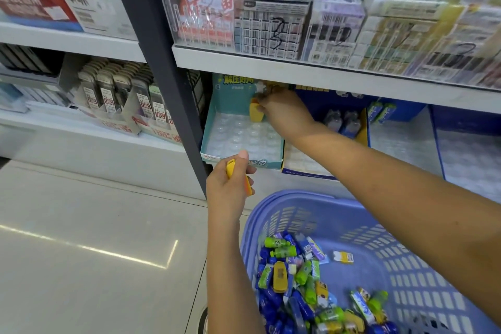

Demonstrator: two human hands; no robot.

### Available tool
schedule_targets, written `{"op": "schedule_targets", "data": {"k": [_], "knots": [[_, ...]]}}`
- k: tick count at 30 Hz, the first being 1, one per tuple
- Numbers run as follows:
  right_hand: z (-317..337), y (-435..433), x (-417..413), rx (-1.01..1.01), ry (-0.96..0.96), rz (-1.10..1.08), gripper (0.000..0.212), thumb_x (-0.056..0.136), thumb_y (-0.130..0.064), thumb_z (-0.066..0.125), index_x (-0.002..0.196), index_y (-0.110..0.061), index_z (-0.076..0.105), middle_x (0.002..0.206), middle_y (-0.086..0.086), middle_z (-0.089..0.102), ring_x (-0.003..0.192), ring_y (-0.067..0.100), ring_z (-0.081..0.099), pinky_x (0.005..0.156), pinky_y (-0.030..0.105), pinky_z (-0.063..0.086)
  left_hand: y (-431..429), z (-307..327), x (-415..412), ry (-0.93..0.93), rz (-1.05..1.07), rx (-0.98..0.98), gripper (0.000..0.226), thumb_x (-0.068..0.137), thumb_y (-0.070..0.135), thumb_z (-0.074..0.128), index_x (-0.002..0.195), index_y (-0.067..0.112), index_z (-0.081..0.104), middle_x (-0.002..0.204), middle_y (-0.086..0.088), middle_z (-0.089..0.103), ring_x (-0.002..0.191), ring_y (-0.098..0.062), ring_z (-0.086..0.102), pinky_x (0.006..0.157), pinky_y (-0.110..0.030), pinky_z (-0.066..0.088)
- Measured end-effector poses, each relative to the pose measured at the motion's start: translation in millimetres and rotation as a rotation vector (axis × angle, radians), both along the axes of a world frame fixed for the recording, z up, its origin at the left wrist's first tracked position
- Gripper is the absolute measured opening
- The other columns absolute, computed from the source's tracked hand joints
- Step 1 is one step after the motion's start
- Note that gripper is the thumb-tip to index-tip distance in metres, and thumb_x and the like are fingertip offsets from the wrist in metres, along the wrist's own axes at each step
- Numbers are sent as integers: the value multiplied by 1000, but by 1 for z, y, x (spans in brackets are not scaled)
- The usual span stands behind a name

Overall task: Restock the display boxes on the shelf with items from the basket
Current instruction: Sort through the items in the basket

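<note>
Yellow item (256, 112) sits at the back row of the teal display box (230, 97), centre frame; our right hand (284, 114) pinches its top. Our left hand (230, 184) grips a second yellow item (230, 168) in front of the box. The purple basket (406, 266), lower right, holds plenty more. We judge: placing step, early, box mostly bare. Next: seat it in a pocket, let go, feed the second.

A shop: white shelves (298, 62) stocked with barcoded packs (268, 32) and display boxes (217, 127).
</note>
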State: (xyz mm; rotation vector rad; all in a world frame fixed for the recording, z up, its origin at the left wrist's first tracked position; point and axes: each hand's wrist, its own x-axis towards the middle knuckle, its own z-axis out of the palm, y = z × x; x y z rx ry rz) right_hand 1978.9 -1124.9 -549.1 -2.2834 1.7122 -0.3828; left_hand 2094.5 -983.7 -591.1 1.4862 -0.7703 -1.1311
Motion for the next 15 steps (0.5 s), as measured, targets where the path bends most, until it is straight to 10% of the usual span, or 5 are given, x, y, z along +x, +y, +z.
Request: {"op": "schedule_targets", "data": {"k": [5,15], "knots": [[1,4,10,-111,69,13,30,92,0,41,119,6,52,115,22,57,103,35,55,72,32,39,1,1,-3,76,0,-13,31,96,47,44,95,25,66,74,7,68,61,-1,58,55,-17,51],[16,34,-6,-56,131,22,44,97,-23,45,140,-17,40,139,13,42,128,31,38,99,33,38,8,15,5,560,71,-74,26,99,14,45,120,7,59,101,4,65,91,-11,63,75,-24,54]]}}
